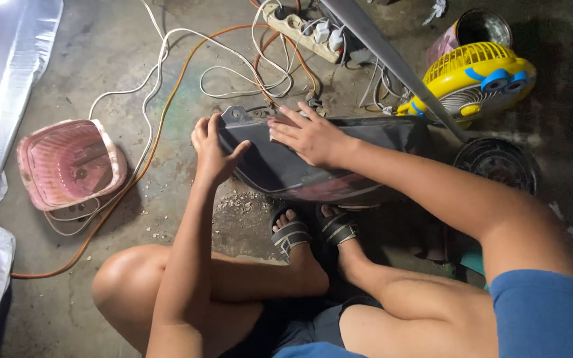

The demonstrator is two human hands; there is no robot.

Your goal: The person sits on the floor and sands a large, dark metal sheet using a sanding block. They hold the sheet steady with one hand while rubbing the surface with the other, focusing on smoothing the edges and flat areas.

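Observation:
A dark, curved plastic panel (339, 166) with a reddish lower edge lies on the concrete floor in front of my sandalled feet. My left hand (212, 149) grips the panel's left end, fingers curled over its edge near a grey metal bracket (237, 115). My right hand (310, 136) rests flat on the panel's upper face, fingers spread and pointing left. I am squatting, knees in the lower part of the view.
A pink plastic basket (71, 162) sits at left. White and orange cables (167, 79) run to a power strip (303, 26) at the top. A yellow fan (475, 79), a grey pole (392, 63), a tin can (475, 30) and a round dark grille (497, 162) are at right.

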